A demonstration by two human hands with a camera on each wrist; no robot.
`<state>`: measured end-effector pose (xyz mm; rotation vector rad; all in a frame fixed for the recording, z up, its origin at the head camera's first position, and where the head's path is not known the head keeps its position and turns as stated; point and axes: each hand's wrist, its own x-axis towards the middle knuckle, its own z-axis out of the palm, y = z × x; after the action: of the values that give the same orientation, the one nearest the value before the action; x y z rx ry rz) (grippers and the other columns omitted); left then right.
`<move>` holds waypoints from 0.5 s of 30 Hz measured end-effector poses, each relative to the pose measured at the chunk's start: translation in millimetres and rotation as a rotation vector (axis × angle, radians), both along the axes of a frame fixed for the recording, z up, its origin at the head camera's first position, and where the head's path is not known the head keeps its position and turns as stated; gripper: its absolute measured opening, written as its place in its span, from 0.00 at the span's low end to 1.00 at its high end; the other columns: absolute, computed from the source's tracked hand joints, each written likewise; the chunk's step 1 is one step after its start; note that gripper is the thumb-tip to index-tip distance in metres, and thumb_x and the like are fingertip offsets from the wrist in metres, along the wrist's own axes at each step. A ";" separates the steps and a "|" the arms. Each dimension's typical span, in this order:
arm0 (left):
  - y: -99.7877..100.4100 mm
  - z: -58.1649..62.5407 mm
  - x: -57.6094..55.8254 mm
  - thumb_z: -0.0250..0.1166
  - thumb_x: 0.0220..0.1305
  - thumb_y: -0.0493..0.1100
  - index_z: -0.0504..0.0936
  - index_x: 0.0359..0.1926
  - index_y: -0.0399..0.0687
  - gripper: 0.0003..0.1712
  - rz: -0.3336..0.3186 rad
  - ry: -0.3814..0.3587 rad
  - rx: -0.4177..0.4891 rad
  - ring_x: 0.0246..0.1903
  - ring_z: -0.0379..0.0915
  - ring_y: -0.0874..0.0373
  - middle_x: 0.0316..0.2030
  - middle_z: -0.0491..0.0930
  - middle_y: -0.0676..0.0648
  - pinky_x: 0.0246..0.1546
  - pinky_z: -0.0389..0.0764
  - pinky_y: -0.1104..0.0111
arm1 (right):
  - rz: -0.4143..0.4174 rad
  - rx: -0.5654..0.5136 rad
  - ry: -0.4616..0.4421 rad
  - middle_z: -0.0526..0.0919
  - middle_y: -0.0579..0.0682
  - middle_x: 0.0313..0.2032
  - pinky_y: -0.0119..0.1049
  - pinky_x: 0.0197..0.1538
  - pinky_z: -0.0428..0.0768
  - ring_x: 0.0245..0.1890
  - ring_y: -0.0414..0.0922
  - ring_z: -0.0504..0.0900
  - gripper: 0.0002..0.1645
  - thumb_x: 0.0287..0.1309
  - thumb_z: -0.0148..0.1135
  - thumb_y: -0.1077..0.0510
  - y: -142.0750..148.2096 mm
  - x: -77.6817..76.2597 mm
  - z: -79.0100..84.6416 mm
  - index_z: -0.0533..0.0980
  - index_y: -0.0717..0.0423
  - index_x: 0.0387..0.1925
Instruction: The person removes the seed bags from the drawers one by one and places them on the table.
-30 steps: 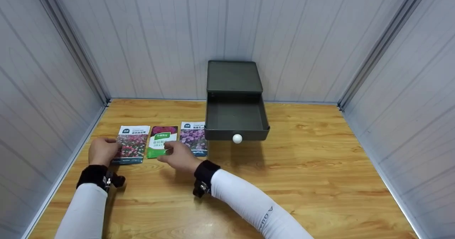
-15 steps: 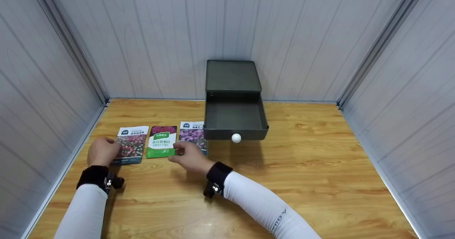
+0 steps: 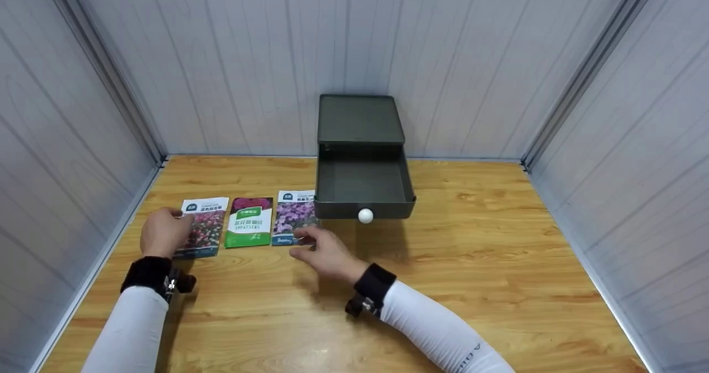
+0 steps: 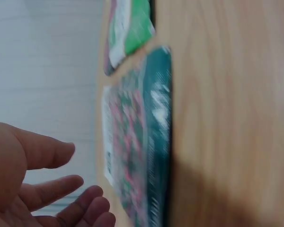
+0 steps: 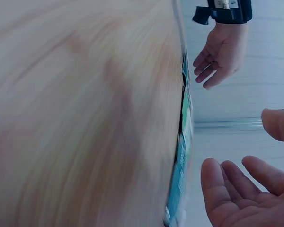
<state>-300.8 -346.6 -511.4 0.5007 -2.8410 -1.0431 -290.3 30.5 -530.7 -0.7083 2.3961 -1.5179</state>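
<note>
Three seed packets lie in a row on the table. My left hand (image 3: 165, 231) hovers over the left edge of the pink-flower seed packet (image 3: 205, 231); in the left wrist view its loosely bent fingers (image 4: 61, 189) hold nothing. The green-and-white seed packet (image 3: 248, 223) lies in the middle, with neither hand on it. Over the lower right part of the purple-flower seed packet (image 3: 289, 215) is my right hand (image 3: 329, 254), thumb and fingers apart. The right wrist view shows no packet between that hand's fingers (image 5: 222, 194). The drawer partly hides the purple packet's right side.
A dark grey drawer box (image 3: 360, 119) stands near the back wall. Its drawer (image 3: 363, 210), with a white round knob (image 3: 365, 216), is pulled out toward me, and nothing is seen inside. Pale panelled walls (image 3: 249, 57) enclose the wooden table (image 3: 487, 273) at the back and sides.
My right hand has moved right, from the green-and-white packet to the purple-flower packet. The left hand has lifted slightly and shifted a little right over the pink-flower packet.
</note>
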 end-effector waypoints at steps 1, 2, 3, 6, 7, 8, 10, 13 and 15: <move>3.0 2.4 -0.3 0.56 0.81 0.51 0.75 0.73 0.23 0.36 -0.013 0.015 0.007 0.57 0.80 0.27 0.64 0.79 0.22 0.57 0.81 0.38 | 0.002 0.011 0.011 0.85 0.62 0.65 0.40 0.63 0.85 0.61 0.55 0.86 0.31 0.75 0.72 0.51 5.4 0.8 1.1 0.79 0.64 0.70; 6.1 4.9 -0.7 0.57 0.81 0.52 0.75 0.73 0.23 0.36 -0.025 0.032 0.013 0.56 0.81 0.28 0.64 0.80 0.22 0.56 0.81 0.38 | 0.000 0.025 0.022 0.85 0.62 0.66 0.41 0.63 0.86 0.61 0.55 0.87 0.31 0.75 0.72 0.51 10.8 1.5 2.1 0.79 0.63 0.71; 9.4 7.4 -1.1 0.57 0.82 0.52 0.74 0.73 0.23 0.36 -0.040 0.044 0.027 0.56 0.81 0.29 0.64 0.79 0.22 0.56 0.82 0.39 | -0.002 0.033 0.029 0.84 0.61 0.66 0.42 0.63 0.86 0.61 0.56 0.86 0.31 0.76 0.72 0.50 16.3 2.3 3.3 0.79 0.63 0.71; 21.8 15.0 -4.1 0.56 0.85 0.54 0.73 0.75 0.24 0.37 -0.086 0.079 0.090 0.57 0.80 0.31 0.65 0.78 0.22 0.58 0.81 0.40 | -0.026 0.047 0.062 0.85 0.61 0.65 0.48 0.63 0.87 0.60 0.57 0.87 0.31 0.76 0.72 0.48 33.0 4.8 7.6 0.79 0.61 0.71; 26.6 17.5 -5.4 0.56 0.86 0.54 0.73 0.75 0.25 0.37 -0.097 0.093 0.108 0.59 0.80 0.31 0.66 0.78 0.23 0.60 0.81 0.40 | -0.037 0.047 0.075 0.86 0.62 0.64 0.49 0.63 0.87 0.59 0.58 0.87 0.31 0.76 0.72 0.48 38.5 5.6 9.0 0.80 0.62 0.70; 31.9 19.9 -6.8 0.57 0.86 0.55 0.73 0.75 0.26 0.37 -0.107 0.112 0.123 0.60 0.79 0.31 0.66 0.78 0.23 0.61 0.80 0.40 | -0.049 0.049 0.091 0.86 0.62 0.62 0.50 0.62 0.87 0.58 0.57 0.88 0.30 0.76 0.72 0.48 43.6 6.5 10.4 0.80 0.62 0.69; 43.2 24.9 -9.6 0.57 0.86 0.55 0.74 0.75 0.28 0.36 -0.126 0.154 0.151 0.62 0.78 0.33 0.66 0.79 0.25 0.63 0.79 0.42 | -0.076 0.058 0.131 0.88 0.61 0.59 0.50 0.59 0.88 0.55 0.55 0.88 0.28 0.77 0.71 0.48 53.5 8.4 12.7 0.82 0.63 0.66; 60.6 33.5 -13.0 0.59 0.86 0.56 0.76 0.75 0.31 0.34 -0.160 0.219 0.180 0.62 0.77 0.36 0.64 0.81 0.29 0.62 0.78 0.46 | -0.121 0.084 0.194 0.90 0.56 0.53 0.44 0.53 0.88 0.48 0.49 0.89 0.24 0.77 0.71 0.48 66.5 11.0 15.1 0.84 0.63 0.61; 71.9 40.5 -14.3 0.59 0.86 0.56 0.77 0.75 0.34 0.34 -0.187 0.254 0.201 0.63 0.76 0.37 0.64 0.81 0.31 0.62 0.77 0.47 | -0.140 0.091 0.237 0.92 0.53 0.50 0.42 0.50 0.88 0.44 0.47 0.88 0.22 0.77 0.71 0.48 74.4 12.7 16.1 0.86 0.61 0.57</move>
<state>-315.1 -274.8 -470.9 0.1035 -2.6111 -1.3271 -277.6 104.9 -514.6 -0.7517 2.7231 -1.4348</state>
